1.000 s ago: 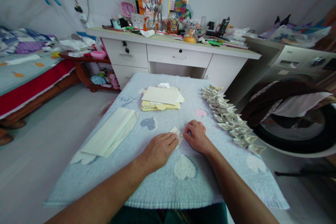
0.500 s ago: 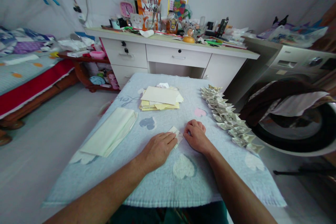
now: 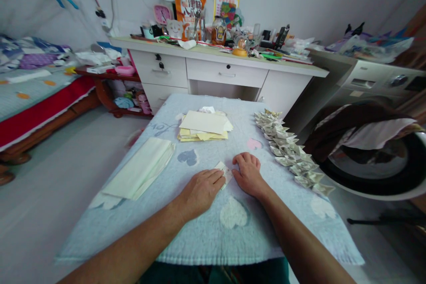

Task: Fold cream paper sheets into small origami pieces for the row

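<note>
- We have a small folded paper [image 3: 228, 173] flat near the middle of the cloth [image 3: 256, 239], between both hands.
- Our left hand [image 3: 202, 190], at the paper's 8 o'clock, lays straight, close-set fingers over it; the thumb is hidden, so we cannot tell whether it pinches.
- Our right hand [image 3: 249, 174], at 3 o'clock, has loosely bent fingers and a moderate gap to the thumb, which sits at the paper's edge; we cannot tell whether it touches.
- At 11 o'clock we see a stack of cream and yellow paper [image 3: 203, 122]; at 9, a long pale sheaf [image 3: 141, 166].
- Toward 2 and 3 o'clock, pointed folded-paper pieces [image 3: 289, 146] stand in rows.
- Beyond the cloth we face a cluttered white desk [image 3: 206, 69] at 12, a washing machine [image 3: 376, 75] at 2, and a bed [image 3: 36, 82] at 10.
</note>
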The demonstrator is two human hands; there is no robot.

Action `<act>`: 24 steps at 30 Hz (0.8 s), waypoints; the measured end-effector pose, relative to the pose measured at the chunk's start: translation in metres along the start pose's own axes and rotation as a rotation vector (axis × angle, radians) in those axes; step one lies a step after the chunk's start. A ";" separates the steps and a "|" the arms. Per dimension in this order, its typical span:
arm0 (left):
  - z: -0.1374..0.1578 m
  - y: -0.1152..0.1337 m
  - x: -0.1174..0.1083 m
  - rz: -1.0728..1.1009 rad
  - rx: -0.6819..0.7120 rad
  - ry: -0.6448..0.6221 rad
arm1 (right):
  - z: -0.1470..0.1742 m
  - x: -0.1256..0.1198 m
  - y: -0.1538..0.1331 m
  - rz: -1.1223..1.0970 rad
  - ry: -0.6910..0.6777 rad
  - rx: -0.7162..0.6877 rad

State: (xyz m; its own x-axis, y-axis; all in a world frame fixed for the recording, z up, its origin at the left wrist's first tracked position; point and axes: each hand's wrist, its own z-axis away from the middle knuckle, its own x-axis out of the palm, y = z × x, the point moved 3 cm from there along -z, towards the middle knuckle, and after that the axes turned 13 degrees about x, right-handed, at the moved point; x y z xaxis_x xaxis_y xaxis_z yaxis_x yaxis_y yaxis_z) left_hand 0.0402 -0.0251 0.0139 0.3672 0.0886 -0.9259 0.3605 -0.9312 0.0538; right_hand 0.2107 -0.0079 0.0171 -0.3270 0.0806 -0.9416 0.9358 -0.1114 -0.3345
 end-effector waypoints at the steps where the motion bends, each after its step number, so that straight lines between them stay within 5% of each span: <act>1: 0.000 0.000 -0.001 0.002 0.001 -0.002 | 0.000 -0.003 0.001 0.002 -0.008 0.006; 5: -0.001 0.000 -0.001 0.004 0.006 -0.012 | 0.003 -0.023 -0.004 -0.043 -0.032 -0.049; 8: 0.000 0.000 0.002 -0.007 0.014 0.010 | 0.009 -0.031 -0.020 -0.129 -0.175 -0.286; 11: 0.001 -0.001 0.004 -0.010 0.012 0.027 | 0.012 -0.024 -0.029 -0.150 -0.243 -0.423; 17: 0.004 -0.005 -0.003 0.110 0.009 0.021 | 0.004 -0.004 -0.025 -0.158 -0.223 -0.434; 24: 0.016 -0.034 -0.011 0.154 -0.390 0.179 | 0.009 -0.008 -0.027 -0.109 -0.199 -0.384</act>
State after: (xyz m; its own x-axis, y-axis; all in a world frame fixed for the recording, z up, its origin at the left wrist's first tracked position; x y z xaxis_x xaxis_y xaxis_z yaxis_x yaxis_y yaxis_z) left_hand 0.0107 -0.0002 0.0165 0.5723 0.0510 -0.8185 0.5730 -0.7389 0.3546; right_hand 0.1870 -0.0144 0.0332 -0.4106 -0.1246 -0.9033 0.8633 0.2657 -0.4291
